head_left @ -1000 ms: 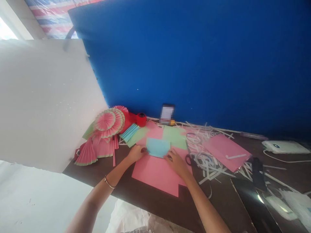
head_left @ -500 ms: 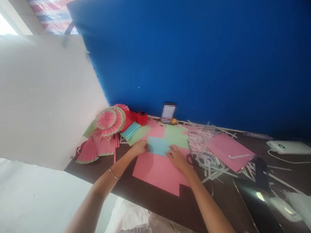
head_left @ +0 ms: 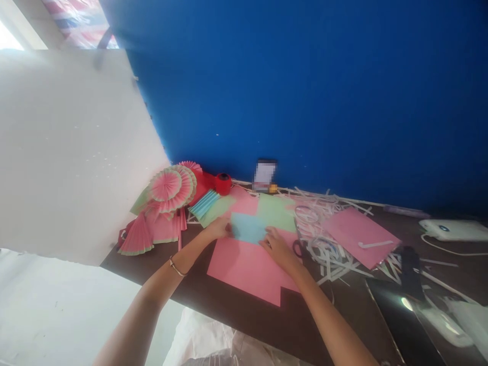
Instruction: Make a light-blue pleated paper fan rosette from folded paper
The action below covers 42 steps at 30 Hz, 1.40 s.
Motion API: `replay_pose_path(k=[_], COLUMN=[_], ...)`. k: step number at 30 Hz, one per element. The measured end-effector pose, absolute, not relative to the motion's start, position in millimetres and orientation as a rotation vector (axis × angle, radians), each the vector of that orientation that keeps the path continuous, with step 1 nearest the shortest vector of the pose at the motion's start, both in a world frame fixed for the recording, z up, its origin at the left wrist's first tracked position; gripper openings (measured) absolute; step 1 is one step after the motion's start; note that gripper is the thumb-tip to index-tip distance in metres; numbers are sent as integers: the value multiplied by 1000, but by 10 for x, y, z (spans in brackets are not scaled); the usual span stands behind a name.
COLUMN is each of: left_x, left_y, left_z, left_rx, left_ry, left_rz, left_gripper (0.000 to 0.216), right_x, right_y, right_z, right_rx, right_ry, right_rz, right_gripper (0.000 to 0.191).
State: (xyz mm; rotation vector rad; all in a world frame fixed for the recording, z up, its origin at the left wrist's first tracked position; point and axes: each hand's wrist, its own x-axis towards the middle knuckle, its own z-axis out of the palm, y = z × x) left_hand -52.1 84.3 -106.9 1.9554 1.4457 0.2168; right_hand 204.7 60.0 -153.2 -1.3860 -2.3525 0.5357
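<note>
- Left hand [head_left: 220, 228] grips the light-blue paper [head_left: 247, 227] by its left edge.
- Right hand [head_left: 276, 246] pinches its right side.
- Pink paper [head_left: 244, 269] lies beneath, on the desk [head_left: 293, 320].

- The middle sheet [head_left: 248, 227] is resting between the left hand [head_left: 219, 229] and the right hand [head_left: 278, 247].
- Other sheets [head_left: 247, 269] are lying beneath the middle sheet.
- Paper fans [head_left: 165, 187] are sitting left of it.
- A roll [head_left: 223, 185] is sitting behind it, leftward.
- Paper strips [head_left: 326, 259] are lying right of it, carrying a packet [head_left: 354, 229].
</note>
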Motion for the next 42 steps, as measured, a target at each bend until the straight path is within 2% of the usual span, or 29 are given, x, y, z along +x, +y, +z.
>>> replay_pose_path(k=[13,20,26,32,36,42], left_x=[-249,-55,-184,-144,-137,-131], left_y=[629,224,86,-3,15,-29], left_z=[-757,-1221,-1437,-1458,-1510,-1453], left_rx=[2213,2763,2717,2579,2592,2572], left_ry=[1693,1448,1352,1400,1373,1393], left_rz=[-112,-143,131,238,275,328], left_gripper=[22,46,62,70,70,74], right_x=[2085,2039,2012,1811,1516,1483], right_y=[607,563,521,270,52,-68], right_z=[-1672,-1631,-1542,-1342,-1312,-1394], right_rx=[-1220,-1210,-1358,-1442,-1324,-1402], right_ry=[-2516,-2485,-2374,-2400,-2490,-2522], right_rz=[321,237,225,-101,-10,137], right_gripper=[18,18,25,32,41,49])
